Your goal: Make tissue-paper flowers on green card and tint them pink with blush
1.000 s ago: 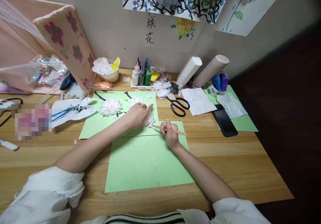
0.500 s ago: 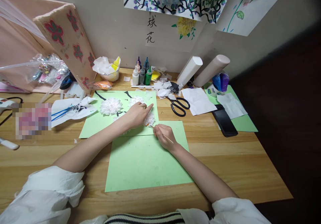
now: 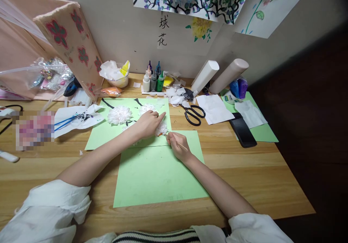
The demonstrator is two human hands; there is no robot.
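Note:
My left hand [image 3: 149, 123] lies over the upper green sheet [image 3: 95, 138], its index finger stretched out beside a white ruffled paper flower [image 3: 162, 128]. My right hand [image 3: 178, 145] is closed on a thin wooden stick [image 3: 181, 146], whose tip is at the lower edge of that flower, where a little orange shows. Two more white flowers, one at the left [image 3: 119, 115] and one above my left hand [image 3: 147, 108], sit on the same sheet with dark stem pieces. A second green sheet [image 3: 157, 177] lies nearer to me, meeting the upper one.
Behind the sheets stand small paint bottles [image 3: 153, 82] and a tissue-filled bowl [image 3: 119, 79]. Black-handled scissors [image 3: 194, 115], white paper [image 3: 214, 108] and a phone [image 3: 243, 130] lie at the right. Blue-handled tools [image 3: 66, 122] rest on paper at the left.
The stick and my right fingertips have shifted very slightly at the flower's lower edge, where more orange shows. My left hand stays in place; the whole view has moved a little.

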